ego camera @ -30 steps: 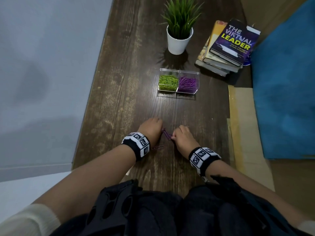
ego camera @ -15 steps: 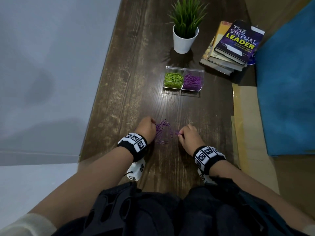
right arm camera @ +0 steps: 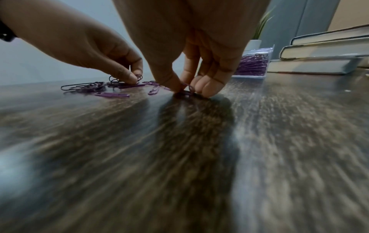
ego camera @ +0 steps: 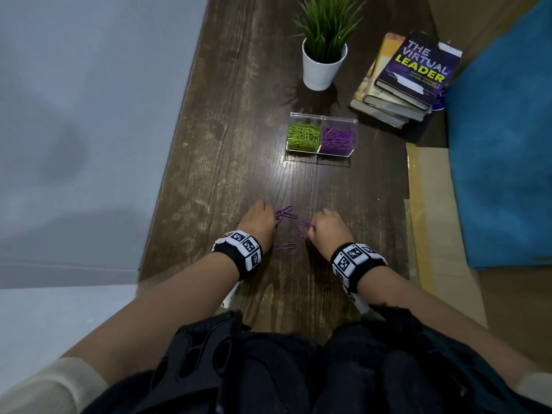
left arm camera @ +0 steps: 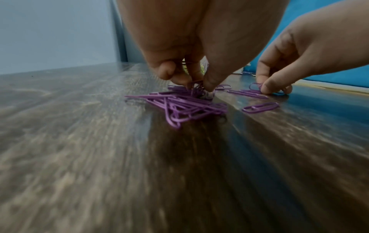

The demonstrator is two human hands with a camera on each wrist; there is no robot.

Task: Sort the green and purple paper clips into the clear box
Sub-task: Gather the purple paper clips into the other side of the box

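A dark wood-grain table (ego camera: 239,130) carries everything. At its far end a stack of books (ego camera: 406,82) lies to the right of a white pot of green grass (ego camera: 324,61). In front of these sits the clear box (ego camera: 322,135), split into two compartments: green paper clips (ego camera: 303,137) fill the left one, and purple paper clips (ego camera: 337,140) fill the right.

Nearer the person, the left hand (ego camera: 258,222) is bunched over a small loose pile of purple clips (left arm camera: 179,107) on the table, thumb and fingers closed together and pinching several of them. The right hand (ego camera: 327,227) is just beside it, its thumb and forefinger clamped on one purple clip (right arm camera: 186,90) against the wood. A few single clips (ego camera: 285,246) lie scattered between the two hands.

By my judgement the sorting is nearly done: both compartments are well stocked, no green clips show loose on the table, and only this handful of purple ones is left to gather and carry to the right compartment.
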